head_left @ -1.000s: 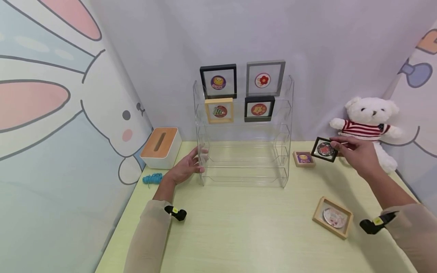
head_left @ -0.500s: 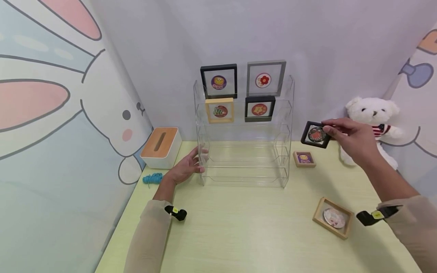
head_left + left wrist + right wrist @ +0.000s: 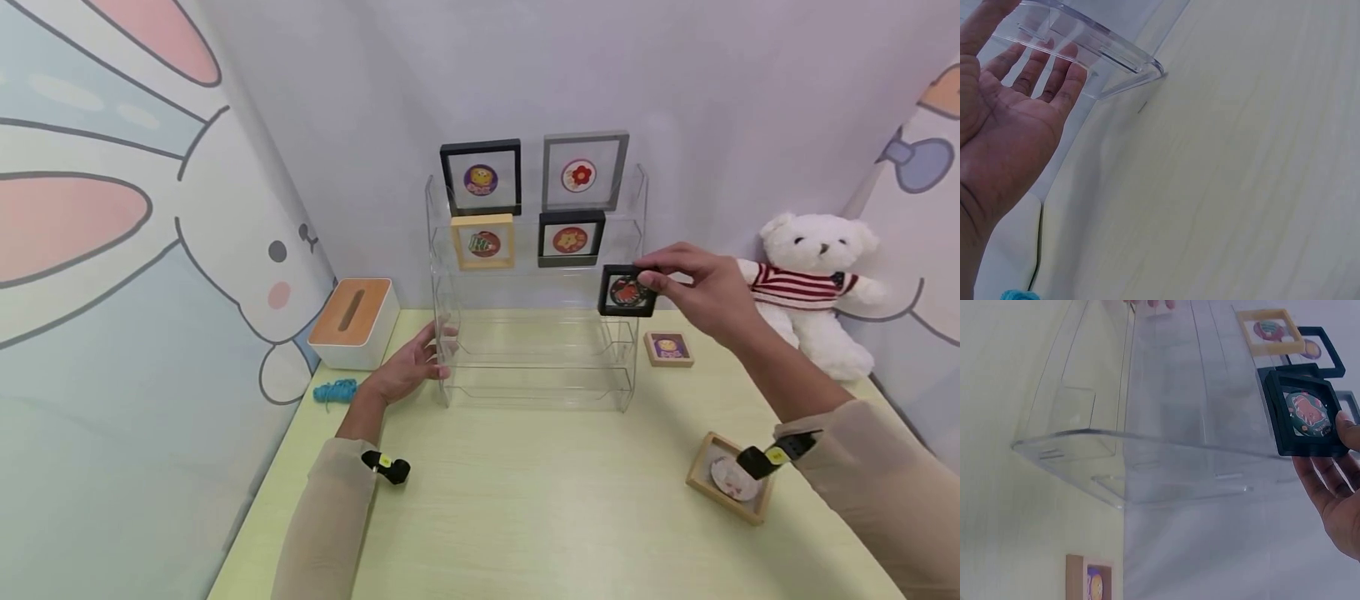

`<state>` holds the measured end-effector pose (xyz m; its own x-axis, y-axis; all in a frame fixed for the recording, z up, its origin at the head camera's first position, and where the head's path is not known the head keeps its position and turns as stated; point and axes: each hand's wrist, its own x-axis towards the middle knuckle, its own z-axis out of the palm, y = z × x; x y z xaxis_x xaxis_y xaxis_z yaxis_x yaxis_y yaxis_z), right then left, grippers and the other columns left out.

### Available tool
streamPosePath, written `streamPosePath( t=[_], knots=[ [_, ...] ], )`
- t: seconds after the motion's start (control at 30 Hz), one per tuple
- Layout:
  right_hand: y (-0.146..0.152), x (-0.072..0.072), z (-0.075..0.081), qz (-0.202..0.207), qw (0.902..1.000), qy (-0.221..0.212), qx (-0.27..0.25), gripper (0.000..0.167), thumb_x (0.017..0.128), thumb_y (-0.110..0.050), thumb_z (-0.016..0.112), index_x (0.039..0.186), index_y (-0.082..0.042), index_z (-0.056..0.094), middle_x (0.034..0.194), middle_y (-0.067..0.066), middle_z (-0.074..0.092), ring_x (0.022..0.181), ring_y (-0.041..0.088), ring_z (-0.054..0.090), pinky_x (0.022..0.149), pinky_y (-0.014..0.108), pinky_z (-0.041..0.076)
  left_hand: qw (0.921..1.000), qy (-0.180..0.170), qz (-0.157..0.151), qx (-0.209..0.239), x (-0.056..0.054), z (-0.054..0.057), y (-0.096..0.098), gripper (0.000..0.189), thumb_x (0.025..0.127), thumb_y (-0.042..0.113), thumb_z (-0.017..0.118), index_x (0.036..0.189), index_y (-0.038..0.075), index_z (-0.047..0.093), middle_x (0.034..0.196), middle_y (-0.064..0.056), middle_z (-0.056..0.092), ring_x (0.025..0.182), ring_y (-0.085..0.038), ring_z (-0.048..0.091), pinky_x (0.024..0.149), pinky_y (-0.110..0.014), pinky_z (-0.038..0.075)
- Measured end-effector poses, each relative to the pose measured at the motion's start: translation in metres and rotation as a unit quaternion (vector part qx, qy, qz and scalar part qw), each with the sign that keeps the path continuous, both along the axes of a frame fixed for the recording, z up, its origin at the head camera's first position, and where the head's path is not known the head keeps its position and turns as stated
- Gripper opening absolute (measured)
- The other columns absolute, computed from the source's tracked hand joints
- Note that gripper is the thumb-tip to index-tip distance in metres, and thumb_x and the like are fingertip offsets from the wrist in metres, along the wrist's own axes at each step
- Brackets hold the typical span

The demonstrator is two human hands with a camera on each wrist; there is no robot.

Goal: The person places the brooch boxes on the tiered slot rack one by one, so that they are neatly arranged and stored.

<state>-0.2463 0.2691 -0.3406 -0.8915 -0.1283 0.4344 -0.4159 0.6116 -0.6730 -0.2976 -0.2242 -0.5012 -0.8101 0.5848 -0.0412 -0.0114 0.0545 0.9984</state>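
Note:
My right hand (image 3: 701,287) pinches a small black display frame (image 3: 627,291) with a red picture on a dark round badge. In the head view the frame overlaps the right side of the clear acrylic rack (image 3: 536,367), just below a second black frame (image 3: 570,239). The right wrist view shows my thumb on the front of the held frame (image 3: 1307,415) and my fingers behind it. My left hand (image 3: 405,367) rests its spread fingers at the rack's left side panel (image 3: 1091,47). On the rack's upper tiers stand a large black frame (image 3: 481,178), a grey frame (image 3: 551,171) and a yellow frame (image 3: 482,266).
Right of the rack lie a small wooden frame (image 3: 668,349) and a larger wooden frame (image 3: 708,475) on the table (image 3: 540,500). A white bear (image 3: 813,283) sits behind them. At left are a tissue box (image 3: 355,325) and blue yarn (image 3: 335,392).
My right hand has carried the small black frame up and leftward from beside the bear to the rack's right side. My left hand has stayed in place.

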Motion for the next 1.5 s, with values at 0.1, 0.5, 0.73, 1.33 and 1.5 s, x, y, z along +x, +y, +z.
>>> streamPosePath(
  t=[0.1, 0.5, 0.73, 1.33, 1.5],
  knots=[
    [-0.020, -0.005, 0.005, 0.029, 0.9996, 0.007, 0.000, 0.022, 0.104, -0.019, 0.079, 0.124, -0.015, 0.086, 0.119, -0.008, 0.076, 0.108, -0.008, 0.062, 0.084, 0.006, 0.048, 1.0000, -0.001, -0.001, 0.004, -0.001, -0.001, 0.000, 0.089, 0.100, -0.003, 0.073, 0.171, 0.022, 0.027, 0.177, -0.029, 0.021, 0.155, -0.031, 0.037, 0.113, -0.034, 0.044],
    [-0.090, -0.029, 0.002, 0.103, 0.9940, 0.020, -0.033, 0.022, 0.103, -0.012, 0.079, 0.124, -0.012, 0.085, 0.116, 0.009, 0.075, 0.104, 0.016, 0.069, 0.085, 0.012, 0.056, 1.0000, -0.006, 0.003, 0.002, 0.000, -0.002, -0.001, 0.097, 0.099, -0.002, 0.072, 0.175, 0.029, 0.020, 0.179, -0.022, 0.022, 0.160, -0.031, 0.032, 0.116, -0.039, 0.043],
    [-0.124, -0.038, -0.004, 0.111, 0.9923, 0.033, -0.044, 0.022, 0.102, -0.015, 0.080, 0.123, -0.010, 0.085, 0.119, 0.012, 0.076, 0.108, 0.026, 0.070, 0.084, 0.025, 0.057, 1.0000, 0.005, 0.001, 0.006, 0.000, -0.003, -0.001, 0.104, 0.100, -0.005, 0.071, 0.178, 0.017, 0.006, 0.179, -0.016, 0.022, 0.160, -0.031, 0.032, 0.118, -0.038, 0.041],
    [-0.187, -0.051, -0.036, 0.111, 0.9876, 0.053, -0.097, 0.019, 0.101, -0.008, 0.080, 0.119, -0.007, 0.086, 0.118, 0.013, 0.075, 0.110, 0.029, 0.075, 0.089, 0.044, 0.067, 0.9999, 0.004, 0.000, 0.014, 0.001, -0.002, -0.002, 0.104, 0.101, -0.003, 0.072, 0.179, 0.027, 0.010, 0.179, -0.014, 0.022, 0.164, -0.036, 0.026, 0.114, -0.030, 0.046],
    [-0.195, -0.050, -0.040, 0.108, 0.9882, 0.051, -0.096, 0.019, 0.101, -0.007, 0.080, 0.119, -0.006, 0.086, 0.120, 0.013, 0.076, 0.111, 0.030, 0.075, 0.089, 0.044, 0.067, 1.0000, -0.001, 0.004, 0.009, 0.000, -0.003, -0.001, 0.102, 0.102, -0.009, 0.066, 0.179, 0.029, 0.011, 0.178, -0.010, 0.024, 0.162, -0.031, 0.029, 0.115, -0.031, 0.044]
  ],
)
